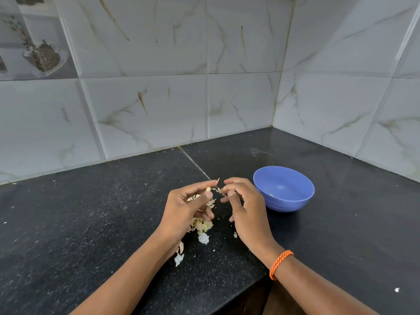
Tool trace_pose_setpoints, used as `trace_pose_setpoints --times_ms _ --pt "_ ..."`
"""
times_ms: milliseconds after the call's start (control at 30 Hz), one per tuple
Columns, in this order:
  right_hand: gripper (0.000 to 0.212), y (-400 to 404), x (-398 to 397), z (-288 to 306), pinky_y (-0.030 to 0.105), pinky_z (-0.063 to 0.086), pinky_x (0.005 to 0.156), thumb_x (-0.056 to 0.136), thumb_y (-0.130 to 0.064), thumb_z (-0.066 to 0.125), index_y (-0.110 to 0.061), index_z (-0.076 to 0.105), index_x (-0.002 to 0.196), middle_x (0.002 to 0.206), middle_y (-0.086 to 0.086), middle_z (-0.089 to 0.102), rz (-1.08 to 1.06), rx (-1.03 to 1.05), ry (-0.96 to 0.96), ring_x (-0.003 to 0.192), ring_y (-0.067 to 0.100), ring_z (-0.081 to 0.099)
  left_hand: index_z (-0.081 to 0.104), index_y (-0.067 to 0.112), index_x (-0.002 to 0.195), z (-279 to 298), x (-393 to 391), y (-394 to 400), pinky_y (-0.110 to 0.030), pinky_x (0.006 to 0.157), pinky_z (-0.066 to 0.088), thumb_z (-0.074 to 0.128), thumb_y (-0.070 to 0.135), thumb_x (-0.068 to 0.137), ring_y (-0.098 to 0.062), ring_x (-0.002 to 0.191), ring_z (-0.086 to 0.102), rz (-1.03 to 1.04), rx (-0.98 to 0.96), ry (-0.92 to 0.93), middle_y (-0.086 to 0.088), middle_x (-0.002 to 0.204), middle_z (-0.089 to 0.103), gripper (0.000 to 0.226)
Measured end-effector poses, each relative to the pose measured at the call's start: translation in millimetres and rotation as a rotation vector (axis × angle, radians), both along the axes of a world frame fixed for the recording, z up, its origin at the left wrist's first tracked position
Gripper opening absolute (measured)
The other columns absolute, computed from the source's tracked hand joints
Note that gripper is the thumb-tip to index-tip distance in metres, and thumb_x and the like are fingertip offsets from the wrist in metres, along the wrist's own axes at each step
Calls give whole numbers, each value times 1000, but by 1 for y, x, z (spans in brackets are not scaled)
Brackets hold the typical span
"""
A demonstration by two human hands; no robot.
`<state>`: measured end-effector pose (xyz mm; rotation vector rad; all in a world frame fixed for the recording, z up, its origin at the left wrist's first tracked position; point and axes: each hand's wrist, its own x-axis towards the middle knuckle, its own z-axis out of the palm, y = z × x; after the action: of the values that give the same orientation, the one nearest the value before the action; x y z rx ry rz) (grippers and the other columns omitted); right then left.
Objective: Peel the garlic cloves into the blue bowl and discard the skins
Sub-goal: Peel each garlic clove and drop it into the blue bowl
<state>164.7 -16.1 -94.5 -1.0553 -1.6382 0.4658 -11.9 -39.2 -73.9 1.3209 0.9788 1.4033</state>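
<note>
Both hands meet above the middle of the black tabletop (91, 212), in a corner of grey marbled wall tiles (145, 105). The left hand (191, 205) is curled, pinching a garlic clove (208, 189) between thumb and forefinger, with more papery skin caught inside its palm. The right hand (243, 201) is also curled, its thumb and forefinger nipping a strip of skin (217, 189) that runs across to the clove, so the two hands are joined by that thin piece. Under and just below the left hand lies a heap of skins (202, 226) on the tabletop, with a white flake (203, 238) just below it and further scraps (179, 258) beside the left wrist. A small fleck (235, 234) lies by the right hand's heel. The blue bowl (284, 189) stands upright on the tabletop just to the right of the right hand, close to it but whether touching cannot be told; something small and pale (271, 195) sits low inside it by its near wall, too small to name. An orange cord bracelet (280, 263) circles the right wrist. A white speck (396, 289) rests far right near the tabletop's front edge.
</note>
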Motion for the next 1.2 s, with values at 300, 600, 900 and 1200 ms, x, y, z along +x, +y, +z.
trace_pose_setpoints --times_ms 300,600,900,1200 --pt "11 -4 0 8 24 58 78 92 -10 79 -19 74 90 107 -10 64 -61 77 1 94 12 69 80 28 128 -7 -5 6 -31 48 47 61 9 109 -25 54 59 52 77 195 -6 94 67 33" --pt "22 -4 0 5 31 59 68 101 -5 68 -25 71 110 104 -13 74 66 -35 71 95 11 76 76 30 133 -8 -7 7 -27 54 51 67 16 107 -10 46 58 175 172 388 10 71 74 31" --pt "29 -10 0 10 19 55 78 99 -9 74 -24 69 123 99 -15 78 119 -12 86 98 12 73 72 26 139 -3 -3 1 -20 62 55 76 24 102 -14 57 71 190 242 451 9 83 80 37" --pt "30 -5 -1 5 31 56 71 96 -8 77 -26 70 119 90 -17 74 27 43 65 83 17 67 72 29 139 -3 -2 1 -36 69 65 75 14 102 -14 74 79 219 221 402 8 87 82 40"
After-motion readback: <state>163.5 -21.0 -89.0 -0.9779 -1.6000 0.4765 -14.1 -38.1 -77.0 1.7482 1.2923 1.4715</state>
